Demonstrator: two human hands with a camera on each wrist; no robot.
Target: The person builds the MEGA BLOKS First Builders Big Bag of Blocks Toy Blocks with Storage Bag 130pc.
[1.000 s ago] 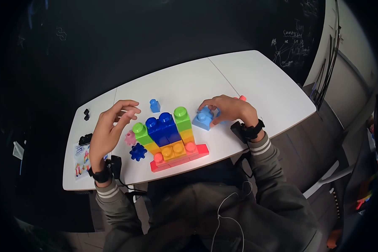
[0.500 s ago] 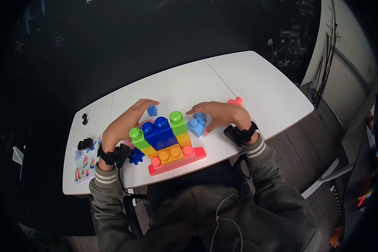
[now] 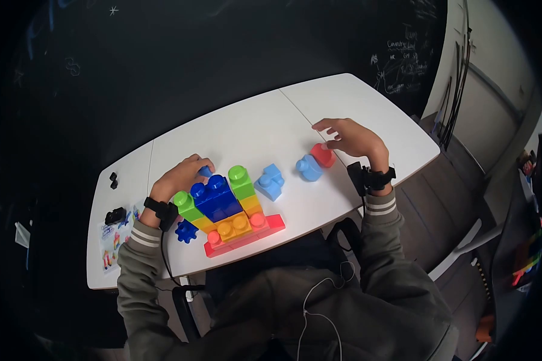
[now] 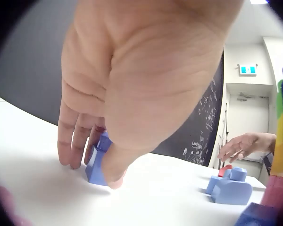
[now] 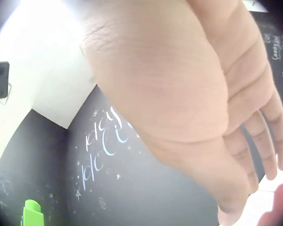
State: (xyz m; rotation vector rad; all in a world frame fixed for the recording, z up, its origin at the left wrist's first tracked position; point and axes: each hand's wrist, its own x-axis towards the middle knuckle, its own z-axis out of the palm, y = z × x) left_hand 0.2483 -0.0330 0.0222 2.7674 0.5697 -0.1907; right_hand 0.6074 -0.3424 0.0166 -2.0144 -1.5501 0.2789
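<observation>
At the left of the head view, my left hand (image 3: 183, 177) has its thumb and fingers around a small light blue block (image 4: 96, 165), which stands on the table. My right hand (image 3: 350, 139) hovers over a red block (image 3: 323, 154), fingers extended and thumb tip right at the block's top edge. Beside that red piece lies a light blue block (image 3: 308, 169). Another light blue block (image 3: 270, 185) sits closer to the middle. Between my arms stands a stacked build of big bricks: red base (image 3: 245, 237), orange and yellow middle, dark blue block (image 3: 215, 200), green tops.
A dark blue gear (image 3: 186, 231) lies left of the build, and a pink piece (image 4: 7, 205) shows in the left wrist view. Farther left are a printed picture sheet (image 3: 109, 246) and black items (image 3: 115, 215). The white table (image 3: 235, 144) meets a blackboard (image 3: 193, 72) behind.
My left hand has come down to the small light blue block and taken hold of it. The right hand has left the middle light blue block and moved right, over to the red one.
</observation>
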